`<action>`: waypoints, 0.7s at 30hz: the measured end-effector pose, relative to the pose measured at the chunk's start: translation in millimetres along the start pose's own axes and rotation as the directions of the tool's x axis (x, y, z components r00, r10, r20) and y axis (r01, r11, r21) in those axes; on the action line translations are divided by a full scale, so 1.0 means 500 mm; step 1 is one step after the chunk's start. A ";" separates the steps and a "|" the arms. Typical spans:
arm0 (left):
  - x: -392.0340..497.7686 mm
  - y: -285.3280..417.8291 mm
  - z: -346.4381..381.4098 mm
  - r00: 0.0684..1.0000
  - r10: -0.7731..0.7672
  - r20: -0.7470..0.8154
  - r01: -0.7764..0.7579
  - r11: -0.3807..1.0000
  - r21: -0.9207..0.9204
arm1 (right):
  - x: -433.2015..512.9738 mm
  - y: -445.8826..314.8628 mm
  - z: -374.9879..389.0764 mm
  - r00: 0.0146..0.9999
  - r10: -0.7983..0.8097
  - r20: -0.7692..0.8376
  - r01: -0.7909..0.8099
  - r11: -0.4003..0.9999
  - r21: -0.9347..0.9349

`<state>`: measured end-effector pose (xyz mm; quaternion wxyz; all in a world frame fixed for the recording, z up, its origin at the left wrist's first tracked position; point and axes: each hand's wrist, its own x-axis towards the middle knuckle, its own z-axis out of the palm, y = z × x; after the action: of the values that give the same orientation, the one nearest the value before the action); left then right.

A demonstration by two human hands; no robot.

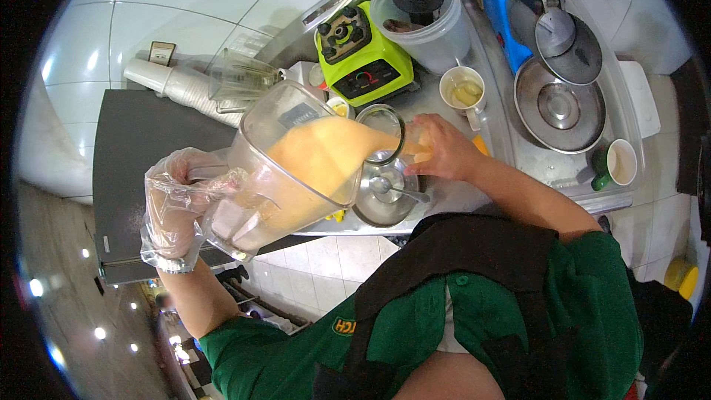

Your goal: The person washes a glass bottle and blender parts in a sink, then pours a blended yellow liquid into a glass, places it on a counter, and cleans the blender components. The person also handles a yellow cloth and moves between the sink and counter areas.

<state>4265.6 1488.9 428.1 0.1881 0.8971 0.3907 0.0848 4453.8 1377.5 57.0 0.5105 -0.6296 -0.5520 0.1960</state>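
My left hand (180,200), in a clear plastic glove, grips the handle of a transparent blender jug (303,222). The jug is tilted steeply to the right, with a pale orange drink (325,147) running over its lip. My bare right hand (447,147) holds a clear drinking glass (380,114), leaning with its mouth towards the jug. Orange liquid shows inside the glass near my fingers. Below the two vessels sits a round steel dish (369,208) with a metal spoon (408,193) in it.
Behind stand a lime-green blender base (369,61) and a plastic tub (430,41) of utensils. Stacked plastic cups (183,86) lie left, by another jug (239,78). A white mug (461,91), blue appliance (500,16), steel dish (560,108) and green-and-white mug (619,164) stand right.
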 end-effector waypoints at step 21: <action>0.017 0.064 -0.002 0.998 -0.021 0.063 0.024 0.999 -0.041 | -0.002 -0.009 -0.008 0.999 0.037 0.008 -0.037 0.999 0.014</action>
<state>4292.3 1475.5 441.8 0.2199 0.8907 0.3928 0.0629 4454.3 1374.5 62.3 0.5092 -0.6352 -0.5408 0.2119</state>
